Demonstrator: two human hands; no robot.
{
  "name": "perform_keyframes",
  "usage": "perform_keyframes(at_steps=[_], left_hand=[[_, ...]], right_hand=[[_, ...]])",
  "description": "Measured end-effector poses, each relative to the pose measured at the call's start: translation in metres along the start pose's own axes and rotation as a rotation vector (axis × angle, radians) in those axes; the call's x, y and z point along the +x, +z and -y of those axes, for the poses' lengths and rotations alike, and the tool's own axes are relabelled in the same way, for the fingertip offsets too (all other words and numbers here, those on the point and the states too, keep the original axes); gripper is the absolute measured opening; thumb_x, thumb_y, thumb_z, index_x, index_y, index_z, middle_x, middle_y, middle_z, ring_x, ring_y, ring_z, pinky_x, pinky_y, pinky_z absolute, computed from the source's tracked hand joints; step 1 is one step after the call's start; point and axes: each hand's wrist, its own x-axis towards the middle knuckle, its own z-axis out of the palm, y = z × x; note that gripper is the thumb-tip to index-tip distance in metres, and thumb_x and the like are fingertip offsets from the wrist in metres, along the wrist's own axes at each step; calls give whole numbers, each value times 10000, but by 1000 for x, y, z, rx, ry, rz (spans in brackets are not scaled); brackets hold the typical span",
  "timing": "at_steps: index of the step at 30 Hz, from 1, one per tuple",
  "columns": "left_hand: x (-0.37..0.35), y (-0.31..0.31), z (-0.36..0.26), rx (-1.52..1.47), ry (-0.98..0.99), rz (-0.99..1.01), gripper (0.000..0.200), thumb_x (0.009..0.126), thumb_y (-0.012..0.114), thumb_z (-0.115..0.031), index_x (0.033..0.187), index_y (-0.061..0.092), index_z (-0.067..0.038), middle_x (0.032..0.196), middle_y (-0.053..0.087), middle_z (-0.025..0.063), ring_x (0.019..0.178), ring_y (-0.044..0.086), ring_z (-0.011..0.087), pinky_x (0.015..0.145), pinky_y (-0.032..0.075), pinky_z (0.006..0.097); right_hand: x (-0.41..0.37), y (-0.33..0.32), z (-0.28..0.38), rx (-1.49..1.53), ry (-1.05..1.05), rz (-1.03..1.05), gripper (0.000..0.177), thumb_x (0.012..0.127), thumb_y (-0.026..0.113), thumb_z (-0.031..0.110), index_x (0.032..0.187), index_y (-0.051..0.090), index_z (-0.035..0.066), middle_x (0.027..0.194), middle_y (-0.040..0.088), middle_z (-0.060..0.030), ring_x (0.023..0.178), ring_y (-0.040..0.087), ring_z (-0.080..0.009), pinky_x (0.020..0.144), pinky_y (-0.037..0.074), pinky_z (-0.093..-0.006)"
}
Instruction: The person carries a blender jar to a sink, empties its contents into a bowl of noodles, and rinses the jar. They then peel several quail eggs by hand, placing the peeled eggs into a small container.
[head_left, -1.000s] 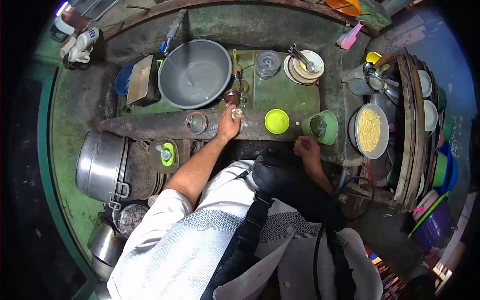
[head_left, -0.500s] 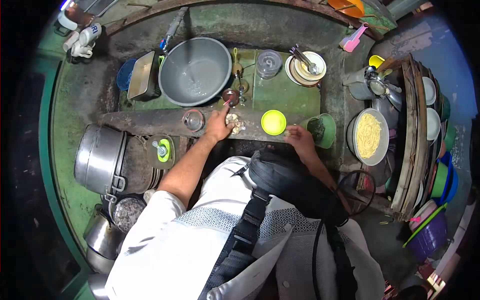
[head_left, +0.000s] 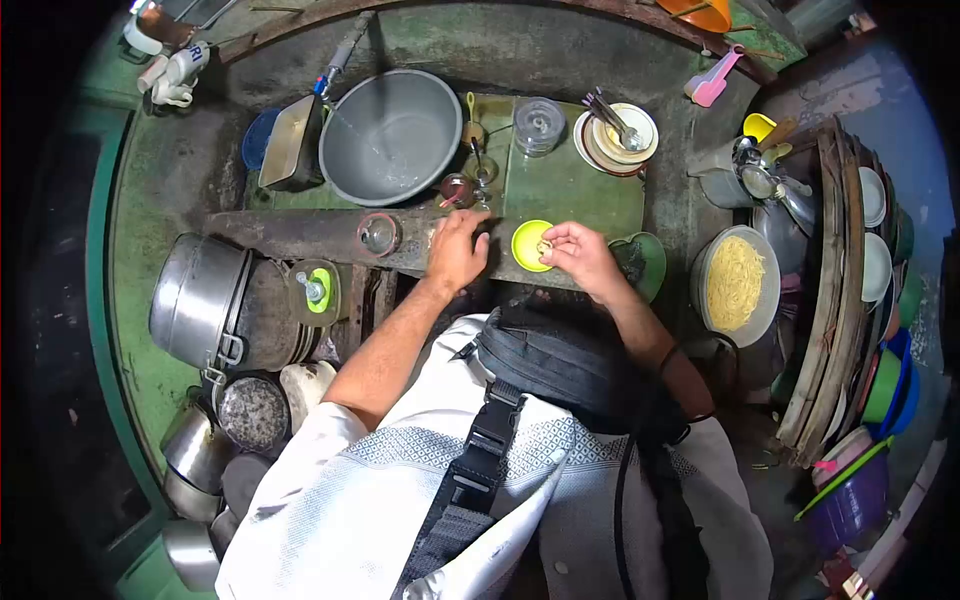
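My right hand (head_left: 584,258) is over the right rim of a small yellow-green bowl (head_left: 528,236) on the ledge. Its thumb and fingertips pinch a small pale piece (head_left: 544,247), too small to name exactly. My left hand (head_left: 457,250) lies palm down on the ledge to the left of the bowl, fingers stretched forward and thumb apart. Whatever is beneath that palm is hidden. Just beyond its fingertips stands a dark reddish glass (head_left: 457,188). A clear glass jar with a reddish rim (head_left: 379,235) sits farther left.
A large grey basin (head_left: 445,135) stands behind the ledge (head_left: 300,228), with stacked plates (head_left: 648,125) and a clear plastic container (head_left: 538,128) to its right. A green container (head_left: 652,262) is beside my right hand. Noodles fill a bowl (head_left: 770,300) at right; pots (head_left: 195,290) are at left.
My right hand has moved left from beside the bowl to over its rim, now with a pale piece in its fingers. My left hand has shifted slightly right, covering the pale scraps seen earlier.
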Motion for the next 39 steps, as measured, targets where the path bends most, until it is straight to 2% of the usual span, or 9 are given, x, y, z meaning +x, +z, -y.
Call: perform_keyframes(at_steps=[7, 10, 12, 17, 19, 21, 22, 26, 39], left_hand=[[-21, -8, 30, 28, -34, -53, 333, 762, 630, -61, 1094, 594, -61, 1104, 566, 152, 1071, 512, 341, 953, 396, 404], [-29, -15, 35, 3, -12, -75, 309, 774, 621, -46, 1083, 596, -53, 1109, 568, 152, 1075, 521, 335, 950, 404, 398], [-31, -20, 36, -54, 25, -99, 288, 783, 618, -71, 1070, 605, -75, 1085, 580, 139, 1060, 520, 322, 945, 399, 392], [-27, -29, 17, -88, 42, -134, 249, 802, 623, -60, 1050, 623, -52, 1021, 608, 141, 972, 586, 285, 868, 458, 361], [-19, -31, 2, -419, -139, -54, 219, 822, 638, -75, 1039, 639, -43, 940, 632, 95, 866, 617, 184, 791, 486, 302], [-12, -26, -6, -739, -210, 21, 216, 873, 628, -102, 1077, 637, -32, 890, 638, 19, 805, 580, 67, 734, 487, 224], [-7, -30, -20, -852, -237, 83, 248, 874, 629, -98, 1114, 620, -35, 905, 635, 22, 810, 581, 67, 728, 491, 218], [8, -17, -54, -1167, -308, 381, 412, 874, 642, -114, 1259, 512, -46, 1016, 626, 54, 879, 602, 110, 717, 532, 259], [-2, 58, -38, -815, -304, 252, 173, 861, 665, -108, 986, 609, -1, 829, 646, 5, 715, 561, 40, 645, 477, 200]], right_hand=[[-94, 70, 222, -373, -778, 485, 170, 734, 677, 23, 901, 647, 22, 924, 608, -128, 820, 616, -212, 714, 487, -295], [-111, 102, 225, 100, -687, 597, 164, 697, 713, -75, 792, 584, -42, 778, 634, -196, 627, 601, -248, 593, 500, -355], [-97, 118, 210, 123, -1442, 392, 132, 830, 662, 73, 882, 660, -49, 916, 607, -220, 561, 554, -146, 455, 444, -210], [-104, 117, 207, 126, -1445, 516, 204, 796, 707, 131, 940, 662, -7, 855, 620, -191, 630, 600, -177, 492, 478, -234], [-141, 118, 205, -308, -488, -311, 194, 703, 713, 59, 886, 658, 29, 868, 636, -104, 796, 623, -211, 705, 488, -299], [-88, 80, 197, -80, -490, 130, 189, 701, 719, 51, 868, 640, 12, 850, 641, -130, 813, 628, -189, 686, 480, -258], [-49, 55, 177, -483, -908, 179, 188, 735, 695, -6, 905, 616, -12, 876, 646, -131, 855, 631, -151, 702, 487, -227], [3, 11, 20, -60, -205, -79, 217, 818, 640, -58, 1023, 569, -46, 957, 632, -90, 869, 621, -132, 788, 519, -261], [4, 11, -52, -506, -220, -398, 154, 807, 659, 88, 883, 649, -46, 815, 691, -149, 774, 684, -172, 659, 531, -285]])
